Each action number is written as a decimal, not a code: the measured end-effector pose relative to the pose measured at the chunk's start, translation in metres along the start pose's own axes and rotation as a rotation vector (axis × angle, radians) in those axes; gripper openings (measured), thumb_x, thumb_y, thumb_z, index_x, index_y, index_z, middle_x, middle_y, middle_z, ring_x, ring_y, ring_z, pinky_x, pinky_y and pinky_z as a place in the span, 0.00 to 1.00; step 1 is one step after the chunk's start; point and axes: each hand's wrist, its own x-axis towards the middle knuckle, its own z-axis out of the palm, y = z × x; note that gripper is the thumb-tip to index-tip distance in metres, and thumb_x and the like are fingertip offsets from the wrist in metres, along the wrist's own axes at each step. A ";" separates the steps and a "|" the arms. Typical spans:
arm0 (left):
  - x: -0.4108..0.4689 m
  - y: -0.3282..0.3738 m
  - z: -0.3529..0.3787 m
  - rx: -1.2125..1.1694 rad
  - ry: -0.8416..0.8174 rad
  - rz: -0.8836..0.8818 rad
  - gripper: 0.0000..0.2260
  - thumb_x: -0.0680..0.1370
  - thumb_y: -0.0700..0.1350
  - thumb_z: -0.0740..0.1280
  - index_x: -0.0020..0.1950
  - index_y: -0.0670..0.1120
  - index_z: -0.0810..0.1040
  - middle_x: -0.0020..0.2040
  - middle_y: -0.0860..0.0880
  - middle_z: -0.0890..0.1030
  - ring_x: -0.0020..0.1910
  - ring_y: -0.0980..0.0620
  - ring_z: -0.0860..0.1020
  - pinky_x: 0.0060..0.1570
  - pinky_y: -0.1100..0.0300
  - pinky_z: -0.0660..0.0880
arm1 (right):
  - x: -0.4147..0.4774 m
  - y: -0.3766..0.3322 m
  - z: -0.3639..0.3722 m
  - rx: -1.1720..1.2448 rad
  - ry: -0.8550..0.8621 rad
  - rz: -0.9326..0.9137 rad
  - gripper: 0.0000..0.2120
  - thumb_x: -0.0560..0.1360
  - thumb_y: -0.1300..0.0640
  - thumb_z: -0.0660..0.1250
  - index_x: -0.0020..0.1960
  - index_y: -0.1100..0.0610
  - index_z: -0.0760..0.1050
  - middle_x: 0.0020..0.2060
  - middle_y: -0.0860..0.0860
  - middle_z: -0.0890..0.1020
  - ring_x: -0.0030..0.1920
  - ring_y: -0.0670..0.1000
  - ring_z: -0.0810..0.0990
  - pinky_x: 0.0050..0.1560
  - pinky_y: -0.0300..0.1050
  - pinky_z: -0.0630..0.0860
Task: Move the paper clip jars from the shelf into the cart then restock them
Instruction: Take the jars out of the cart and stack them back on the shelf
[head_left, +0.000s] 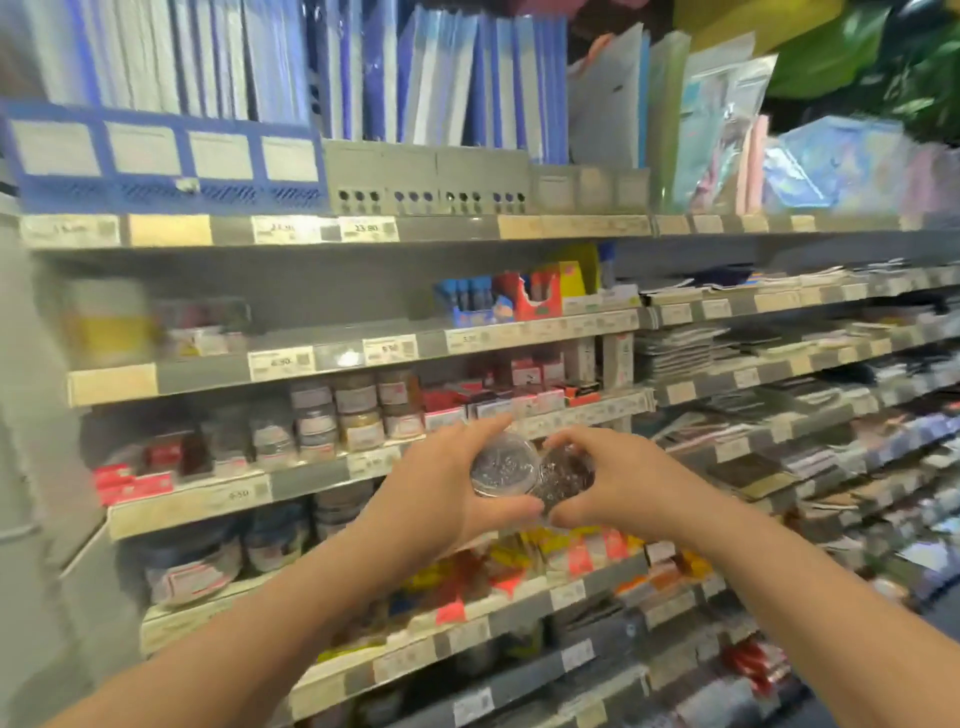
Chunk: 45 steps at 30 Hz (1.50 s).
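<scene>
Hands fill the middle of my head view, both raised in front of a stationery rack. My left hand (441, 483) has fingers and thumb curled round a clear round silver-clip jar (501, 465), whose lid faces me. My right hand (626, 480) grips a dark-clip jar (569, 475) in the same way, thumb below and fingers arched over the top. The two jars touch side by side and are held in the air just in front of the rack, apart from any ledge.

Behind and to the left of my hands, the shelf (311, 480) carries a row of shelved jars (332, 415), small and labelled, some stacked two high. One tier lower I can make out bigger tubs (270, 540), too blurred for me to read their contents. On the top tier, blue folders (260, 62) stand upright behind a blue mesh tray (166, 166), with price tags (366, 228) along the rail beneath. The bay to the right holds flat packets (779, 364); I cannot tell what they are through the blur.
</scene>
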 end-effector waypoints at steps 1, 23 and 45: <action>0.003 -0.015 -0.010 0.016 0.017 -0.013 0.36 0.67 0.62 0.71 0.72 0.56 0.63 0.64 0.55 0.73 0.59 0.60 0.70 0.56 0.69 0.64 | 0.017 -0.011 0.006 0.015 0.005 -0.024 0.28 0.66 0.49 0.74 0.63 0.45 0.69 0.53 0.43 0.75 0.49 0.44 0.75 0.43 0.38 0.73; 0.141 -0.257 -0.118 0.420 0.314 -0.339 0.35 0.67 0.65 0.68 0.70 0.59 0.62 0.60 0.58 0.73 0.60 0.59 0.70 0.57 0.67 0.65 | 0.400 -0.132 0.026 0.382 -0.028 -0.467 0.26 0.65 0.55 0.75 0.58 0.46 0.68 0.43 0.41 0.74 0.42 0.39 0.74 0.40 0.35 0.74; 0.157 -0.342 -0.141 0.512 0.261 -0.373 0.38 0.59 0.75 0.55 0.68 0.64 0.63 0.60 0.65 0.75 0.59 0.63 0.73 0.57 0.61 0.73 | 0.481 -0.146 0.053 -0.041 -0.425 -0.510 0.26 0.66 0.54 0.73 0.59 0.34 0.69 0.50 0.40 0.76 0.51 0.44 0.74 0.48 0.38 0.69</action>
